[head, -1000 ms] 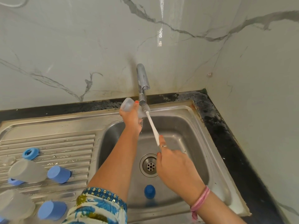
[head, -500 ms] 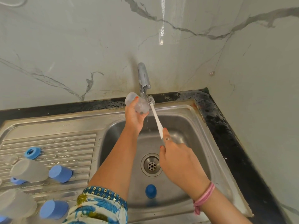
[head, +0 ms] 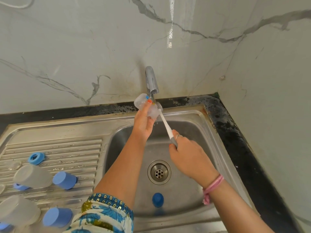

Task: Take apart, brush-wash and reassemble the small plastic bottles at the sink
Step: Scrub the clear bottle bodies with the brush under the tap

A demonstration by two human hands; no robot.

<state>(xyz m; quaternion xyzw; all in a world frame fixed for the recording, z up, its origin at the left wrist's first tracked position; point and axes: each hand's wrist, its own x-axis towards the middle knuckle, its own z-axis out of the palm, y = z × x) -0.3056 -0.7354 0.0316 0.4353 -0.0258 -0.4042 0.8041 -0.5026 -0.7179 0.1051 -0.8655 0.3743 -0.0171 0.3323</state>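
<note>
Under the tap (head: 152, 81), at the far edge of the steel sink (head: 210, 132), the left hand (head: 143, 122) grips a clear bottle (head: 143, 102) lying tilted, its long axis running from far left to near right, while the right hand (head: 188, 153) closes its fingers around the brush (head: 165, 125), whose white shaft slants from the hand up to the bottle's right end. A second ago the bottle sat lower and the bristles pointed at the spout. Blue caps (head: 64, 180) and cloudy cups (head: 32, 176) lie on the ribbed drainboard at left, a blue cap (head: 157, 199) in the basin, and marble walls meet at a dark counter.
</note>
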